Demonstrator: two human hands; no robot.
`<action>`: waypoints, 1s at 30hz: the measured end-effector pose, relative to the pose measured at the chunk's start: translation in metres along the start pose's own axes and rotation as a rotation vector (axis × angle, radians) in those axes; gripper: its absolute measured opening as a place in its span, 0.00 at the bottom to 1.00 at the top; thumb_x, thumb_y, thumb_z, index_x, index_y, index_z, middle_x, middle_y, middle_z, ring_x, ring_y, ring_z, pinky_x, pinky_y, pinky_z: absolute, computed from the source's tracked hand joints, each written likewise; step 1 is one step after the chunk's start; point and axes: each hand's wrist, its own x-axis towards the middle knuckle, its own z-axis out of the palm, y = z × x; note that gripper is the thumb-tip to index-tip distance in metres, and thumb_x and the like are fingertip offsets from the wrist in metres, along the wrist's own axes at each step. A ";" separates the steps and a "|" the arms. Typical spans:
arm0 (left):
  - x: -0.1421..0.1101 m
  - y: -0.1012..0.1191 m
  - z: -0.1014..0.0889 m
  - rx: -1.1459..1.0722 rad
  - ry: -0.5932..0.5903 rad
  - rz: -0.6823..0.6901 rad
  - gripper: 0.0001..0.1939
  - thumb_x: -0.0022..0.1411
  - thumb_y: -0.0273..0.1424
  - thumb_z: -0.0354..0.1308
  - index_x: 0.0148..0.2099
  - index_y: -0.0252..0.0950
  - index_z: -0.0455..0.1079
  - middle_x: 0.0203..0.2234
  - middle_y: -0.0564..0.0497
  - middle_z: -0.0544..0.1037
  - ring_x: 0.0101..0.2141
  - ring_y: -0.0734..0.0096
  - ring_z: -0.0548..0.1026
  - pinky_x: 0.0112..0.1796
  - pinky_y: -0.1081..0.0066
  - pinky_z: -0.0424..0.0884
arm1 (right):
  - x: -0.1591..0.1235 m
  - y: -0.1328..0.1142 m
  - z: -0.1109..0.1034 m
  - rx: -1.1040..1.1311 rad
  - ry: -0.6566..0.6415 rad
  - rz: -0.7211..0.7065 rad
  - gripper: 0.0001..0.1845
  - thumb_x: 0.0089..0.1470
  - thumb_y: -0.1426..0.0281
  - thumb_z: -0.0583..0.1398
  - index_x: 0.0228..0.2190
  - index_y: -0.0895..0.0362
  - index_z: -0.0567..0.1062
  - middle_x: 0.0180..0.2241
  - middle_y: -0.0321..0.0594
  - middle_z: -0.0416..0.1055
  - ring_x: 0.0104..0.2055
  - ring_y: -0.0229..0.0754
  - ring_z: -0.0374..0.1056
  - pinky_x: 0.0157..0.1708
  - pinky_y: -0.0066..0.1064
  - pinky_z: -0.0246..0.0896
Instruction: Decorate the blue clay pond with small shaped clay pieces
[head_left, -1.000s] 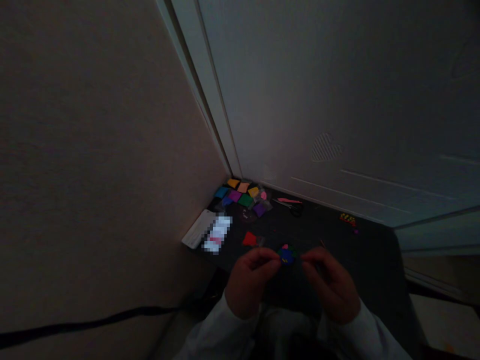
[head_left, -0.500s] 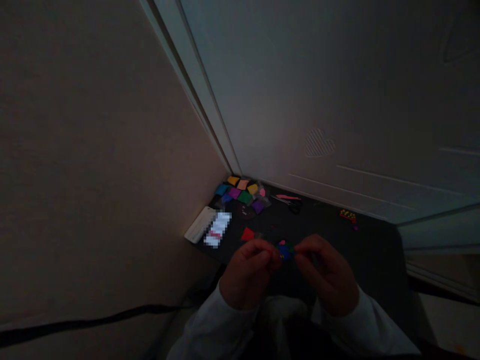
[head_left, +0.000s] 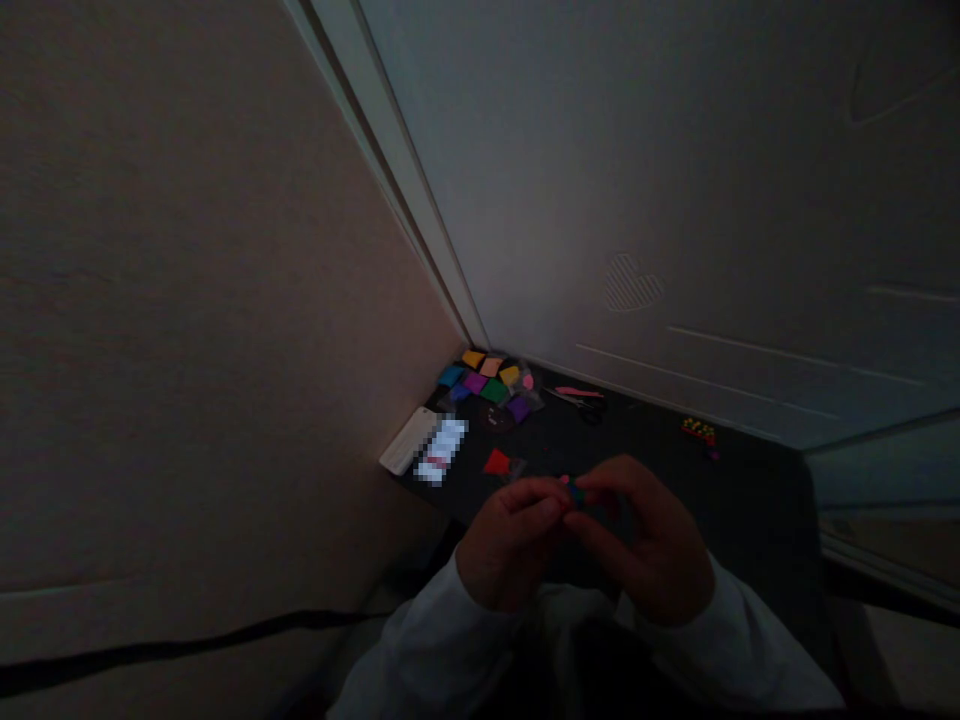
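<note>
My left hand (head_left: 514,540) is closed, its thumb and index finger pinched together; whatever sits between them is too dark and small to make out. My right hand (head_left: 652,545) is curled with thumb and index finger forward, their tips meeting the left fingertips. Just beyond the fingertips shows a small blue, green and pink clay-like piece (head_left: 574,490), partly covered by the fingers. I cannot tell whether it is touched or lies on the table behind them. A red packet (head_left: 496,462) with a clear wrapper lies past my left hand.
Several coloured packets (head_left: 493,390) crowd the dark table's (head_left: 750,500) far left corner. Nearby are scissors (head_left: 581,402), a pink tool (head_left: 579,391), a white box (head_left: 409,440) and a bright blurred-out item (head_left: 442,450). A red, yellow-dotted piece (head_left: 699,431) lies far right. Walls (head_left: 540,250) border the table.
Both hands have come together: the left moved slightly right and the right fingertips moved left to meet it. More of the multicoloured piece is covered now. The view has shifted slightly.
</note>
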 end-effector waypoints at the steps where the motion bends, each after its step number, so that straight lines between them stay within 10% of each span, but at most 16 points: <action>1: -0.001 -0.001 0.000 0.013 -0.007 -0.001 0.04 0.43 0.28 0.62 0.26 0.34 0.73 0.26 0.50 0.73 0.32 0.71 0.69 0.36 0.70 0.63 | -0.001 0.000 0.000 -0.011 0.007 0.002 0.12 0.45 0.74 0.59 0.35 0.52 0.66 0.26 0.34 0.63 0.27 0.35 0.61 0.25 0.27 0.57; 16: -0.025 0.019 0.006 0.957 -0.202 0.356 0.19 0.61 0.33 0.39 0.44 0.40 0.70 0.45 0.48 0.69 0.46 0.64 0.65 0.49 0.67 0.55 | -0.014 -0.017 -0.008 -0.222 0.138 -0.058 0.14 0.45 0.72 0.60 0.36 0.53 0.66 0.26 0.35 0.65 0.27 0.37 0.61 0.26 0.28 0.58; 30: -0.018 0.030 0.002 0.960 -0.234 0.331 0.20 0.62 0.31 0.36 0.42 0.40 0.71 0.44 0.49 0.70 0.47 0.66 0.65 0.50 0.68 0.54 | -0.010 -0.020 -0.008 -0.324 0.200 -0.047 0.14 0.45 0.70 0.60 0.37 0.53 0.66 0.26 0.36 0.66 0.27 0.38 0.63 0.25 0.30 0.59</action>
